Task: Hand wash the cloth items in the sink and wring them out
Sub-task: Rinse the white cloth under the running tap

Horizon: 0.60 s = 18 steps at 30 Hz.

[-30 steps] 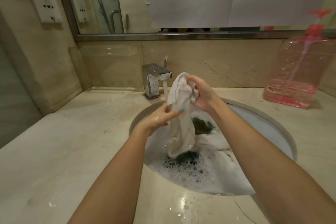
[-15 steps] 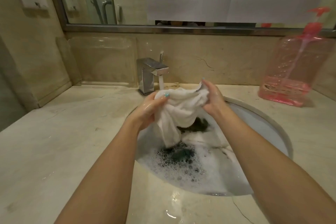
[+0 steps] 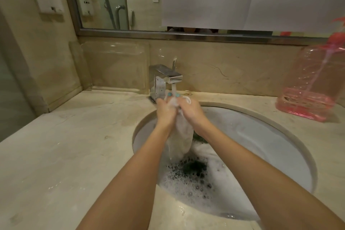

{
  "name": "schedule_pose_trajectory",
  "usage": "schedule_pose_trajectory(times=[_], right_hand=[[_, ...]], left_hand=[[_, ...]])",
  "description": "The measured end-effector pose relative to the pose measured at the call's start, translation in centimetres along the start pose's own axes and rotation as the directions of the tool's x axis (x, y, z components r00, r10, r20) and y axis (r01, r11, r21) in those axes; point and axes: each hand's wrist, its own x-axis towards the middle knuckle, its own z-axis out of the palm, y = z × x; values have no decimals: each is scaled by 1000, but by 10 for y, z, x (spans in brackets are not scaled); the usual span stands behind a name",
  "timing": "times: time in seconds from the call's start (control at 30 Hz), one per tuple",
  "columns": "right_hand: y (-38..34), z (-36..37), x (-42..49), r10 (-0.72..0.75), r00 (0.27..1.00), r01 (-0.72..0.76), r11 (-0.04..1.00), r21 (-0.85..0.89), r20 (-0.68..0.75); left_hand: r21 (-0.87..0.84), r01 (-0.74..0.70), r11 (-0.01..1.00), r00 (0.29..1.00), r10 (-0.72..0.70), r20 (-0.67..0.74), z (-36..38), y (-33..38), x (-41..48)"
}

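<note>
Head view: the round white sink (image 3: 257,132), set in a glossy beige stone counter (image 3: 74,145), holds foamy water (image 3: 179,185) with a dark cloth (image 3: 194,166) half under the bubbles. Above it, the left hand (image 3: 165,111) and right hand (image 3: 190,110) each curl tightly round the bunched top of a wet white cloth (image 3: 182,136). The cloth hangs limp under the running square chrome tap (image 3: 164,78). A clear pink plastic bottle (image 3: 313,87) holds a shallow layer of pink liquid.

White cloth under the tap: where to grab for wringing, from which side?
Probably the white cloth's free lower tail, from the near side: left hand and right hand bunch its top under the faucet; the rest hangs straight.
</note>
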Motion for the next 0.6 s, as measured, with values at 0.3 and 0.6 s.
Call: schedule_pose_trajectory(times=[0.3, 0.6], right_hand=[[0, 0, 2, -24, 983, 26, 1000, 8, -183], [8, -27, 16, 111, 969, -115, 993, -6, -219]], left_hand=[[80, -88, 993, 993, 81, 83, 3, 3, -17], [106, -140, 985, 957, 107, 271, -7, -1, -22]])
